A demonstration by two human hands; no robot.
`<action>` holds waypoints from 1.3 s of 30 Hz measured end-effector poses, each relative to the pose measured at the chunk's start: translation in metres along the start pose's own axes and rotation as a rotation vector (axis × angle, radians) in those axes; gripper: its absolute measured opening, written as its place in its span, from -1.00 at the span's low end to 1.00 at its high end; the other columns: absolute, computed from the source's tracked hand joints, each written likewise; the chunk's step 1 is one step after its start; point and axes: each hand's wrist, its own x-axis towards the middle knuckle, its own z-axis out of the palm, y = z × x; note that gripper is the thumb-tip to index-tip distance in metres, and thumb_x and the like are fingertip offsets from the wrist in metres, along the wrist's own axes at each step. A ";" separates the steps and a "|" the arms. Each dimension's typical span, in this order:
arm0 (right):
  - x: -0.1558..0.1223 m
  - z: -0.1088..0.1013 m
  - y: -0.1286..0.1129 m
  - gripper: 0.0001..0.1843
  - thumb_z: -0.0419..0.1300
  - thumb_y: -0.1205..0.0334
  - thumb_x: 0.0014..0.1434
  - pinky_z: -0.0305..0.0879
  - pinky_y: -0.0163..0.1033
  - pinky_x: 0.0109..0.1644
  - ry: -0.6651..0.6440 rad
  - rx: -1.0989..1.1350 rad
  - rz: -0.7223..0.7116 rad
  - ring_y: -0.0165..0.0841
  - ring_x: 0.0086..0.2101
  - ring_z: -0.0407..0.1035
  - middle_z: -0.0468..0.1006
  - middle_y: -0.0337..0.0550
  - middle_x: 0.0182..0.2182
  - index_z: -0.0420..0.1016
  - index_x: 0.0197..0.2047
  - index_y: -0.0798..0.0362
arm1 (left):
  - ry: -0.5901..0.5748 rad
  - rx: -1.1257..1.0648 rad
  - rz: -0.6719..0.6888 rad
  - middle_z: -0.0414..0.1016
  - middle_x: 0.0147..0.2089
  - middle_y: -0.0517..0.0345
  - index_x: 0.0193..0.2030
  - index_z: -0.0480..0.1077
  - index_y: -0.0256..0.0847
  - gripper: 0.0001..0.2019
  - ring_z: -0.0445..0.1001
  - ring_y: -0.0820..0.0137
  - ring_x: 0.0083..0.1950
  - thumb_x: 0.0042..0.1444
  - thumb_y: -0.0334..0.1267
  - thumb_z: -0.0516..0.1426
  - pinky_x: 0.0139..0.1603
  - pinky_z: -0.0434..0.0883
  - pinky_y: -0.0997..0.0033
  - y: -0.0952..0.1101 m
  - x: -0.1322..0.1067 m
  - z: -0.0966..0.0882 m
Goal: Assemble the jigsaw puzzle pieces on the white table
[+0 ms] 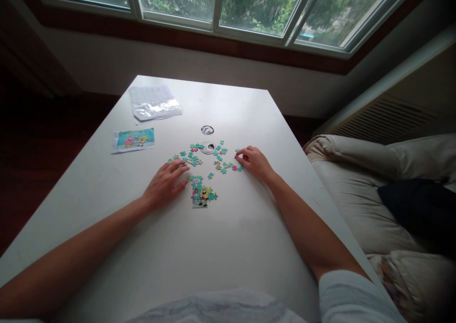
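A partly joined jigsaw puzzle [199, 192] with cartoon figures lies on the white table. Beyond it, several loose teal puzzle pieces [192, 159] are scattered in two loose groups. My left hand [166, 183] rests left of the joined part, fingers apart, its fingertips by the left group of pieces. At the right edge of the other group, my right hand [253, 161] has its thumb and forefinger pinched at a small puzzle piece [236, 156]. One stray puzzle piece [210, 175] lies between the hands, just above the joined part.
On the white table [231, 251], a picture card [134, 140] of the cartoon lies at left, with a clear plastic bag and papers [155, 103] behind it. A round metal-rimmed hole [207, 147] and a round disc [207, 130] show mid-table. A cushioned sofa [356, 180] stands at right.
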 end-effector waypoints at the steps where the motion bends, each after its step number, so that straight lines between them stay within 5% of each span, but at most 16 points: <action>1: 0.000 0.000 0.001 -0.84 0.23 0.16 0.24 0.24 -0.19 -0.13 -0.004 0.004 -0.002 -0.25 -0.26 0.32 0.43 -0.15 -0.36 0.61 -0.16 -0.03 | 0.001 -0.004 0.005 0.35 0.29 -0.02 0.21 0.38 -0.11 -0.65 0.25 0.12 0.35 0.34 -0.16 0.05 0.35 0.27 -0.04 0.000 0.000 0.000; 7: 0.004 0.001 0.004 -0.88 0.27 0.18 0.14 0.24 -0.19 -0.13 -0.026 0.055 0.017 -0.27 -0.27 0.31 0.45 -0.17 -0.36 0.53 -0.24 0.02 | 0.006 -0.023 0.073 0.50 0.08 0.03 -0.05 0.47 -0.12 -0.78 0.40 0.21 0.13 0.35 -0.24 0.00 0.22 0.35 0.04 0.005 0.000 -0.004; 12: 0.002 0.002 -0.007 -0.86 0.24 0.15 0.15 0.23 -0.26 -0.27 -0.022 0.276 0.087 -0.37 -0.39 0.30 0.52 -0.21 -0.38 0.47 -0.27 0.03 | -0.210 -0.082 0.417 0.53 -0.03 0.05 -0.05 0.44 -0.11 -0.79 0.44 0.29 -0.03 0.36 -0.29 0.00 0.05 0.36 0.21 0.032 -0.005 -0.010; 16: 0.002 0.004 -0.012 -0.78 0.25 0.06 0.16 0.21 -0.28 -0.34 -0.020 0.435 0.154 -0.41 -0.45 0.31 0.58 -0.21 -0.39 0.52 -0.24 0.03 | -0.298 -0.077 0.544 0.51 0.01 0.02 -0.04 0.42 -0.09 -0.82 0.44 0.28 -0.03 0.33 -0.29 0.02 0.07 0.34 0.21 0.051 -0.010 -0.012; 29: 0.003 0.007 -0.017 -0.68 0.28 0.06 0.14 0.26 -0.32 -0.34 -0.071 0.667 0.197 -0.42 -0.41 0.36 0.61 -0.17 -0.34 0.59 -0.11 0.08 | -0.317 -0.063 0.596 0.42 0.25 -0.03 0.17 0.35 -0.12 -0.67 0.38 0.20 0.23 0.28 -0.28 0.08 0.31 0.27 0.14 0.049 -0.011 -0.006; 39: -0.002 0.001 -0.061 -0.84 0.22 0.24 0.17 0.25 -0.32 -0.26 -0.138 0.556 0.058 -0.41 -0.36 0.41 0.63 -0.21 -0.33 0.60 -0.20 0.05 | -0.334 -0.056 0.611 0.35 0.35 -0.01 0.24 0.32 -0.15 -0.62 0.30 0.23 0.35 0.30 -0.26 0.06 0.41 0.18 0.14 0.053 -0.012 -0.005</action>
